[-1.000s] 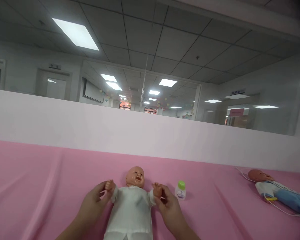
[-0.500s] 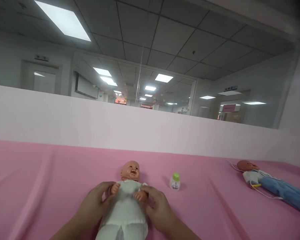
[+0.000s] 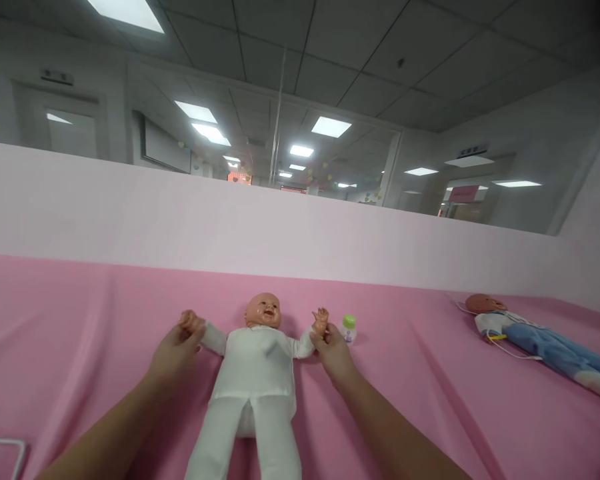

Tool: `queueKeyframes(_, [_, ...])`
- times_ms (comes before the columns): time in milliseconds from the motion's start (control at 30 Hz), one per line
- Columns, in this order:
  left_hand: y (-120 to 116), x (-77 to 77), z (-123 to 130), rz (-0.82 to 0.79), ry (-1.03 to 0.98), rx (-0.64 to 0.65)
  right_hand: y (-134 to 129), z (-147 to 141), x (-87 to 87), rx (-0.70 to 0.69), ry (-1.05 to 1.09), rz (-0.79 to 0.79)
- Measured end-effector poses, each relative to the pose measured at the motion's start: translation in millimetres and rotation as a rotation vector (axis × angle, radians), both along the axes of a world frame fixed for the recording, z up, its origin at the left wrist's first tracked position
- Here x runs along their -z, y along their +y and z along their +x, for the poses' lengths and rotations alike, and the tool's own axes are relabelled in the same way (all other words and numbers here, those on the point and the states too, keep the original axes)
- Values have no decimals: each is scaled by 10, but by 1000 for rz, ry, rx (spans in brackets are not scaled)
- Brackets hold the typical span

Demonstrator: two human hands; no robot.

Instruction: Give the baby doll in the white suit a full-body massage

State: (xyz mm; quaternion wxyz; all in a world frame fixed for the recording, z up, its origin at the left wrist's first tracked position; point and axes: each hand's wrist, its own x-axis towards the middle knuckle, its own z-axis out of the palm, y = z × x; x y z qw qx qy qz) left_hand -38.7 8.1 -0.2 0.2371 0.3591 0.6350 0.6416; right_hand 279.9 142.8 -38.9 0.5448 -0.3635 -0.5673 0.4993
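Observation:
A baby doll [image 3: 260,363] in a white top and white trousers lies face up on the pink sheet [image 3: 145,313], its arms spread out to both sides. My left hand [image 3: 175,353] grips the doll's arm at the wrist on the left of the view. On the other side, my right hand [image 3: 335,350] holds the other wrist between thumb and fingers, with the doll's small hand showing above. Just beside my right hand stands a small clear bottle [image 3: 349,329] with a green cap.
Another doll [image 3: 545,343] in white and blue clothes lies at the far right, with thin white tubing around it. A white wall [image 3: 280,230] with glass above runs behind the sheet. A white bent object [image 3: 17,445] shows at the lower left.
Both hands have moved apart, drawing the doll's arms from its chest out to the sides. The camera view has shifted, and more of the doll's legs shows.

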Motion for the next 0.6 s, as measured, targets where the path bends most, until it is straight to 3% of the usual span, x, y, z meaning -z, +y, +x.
queueKeyframes(167, [-130, -83, 374, -24, 578, 199, -445, -85, -208, -167, -320, 496])
queueKeyframes(267, [-173, -128, 554, -104, 871, 315, -608, -161, -217, -226, -589, 767])
queueKeyframes(333, [-184, -141, 618, -138, 958, 340, -636, -192, -195, -248, -705, 866])
queueKeyframes(467, [-166, -108, 615, -143, 933, 317, -594, -179, -166, -253, -677, 829])
queueKeyframes(600, [-88, -31, 407, -68, 522, 220, -423, -66, -168, -209, -362, 483])
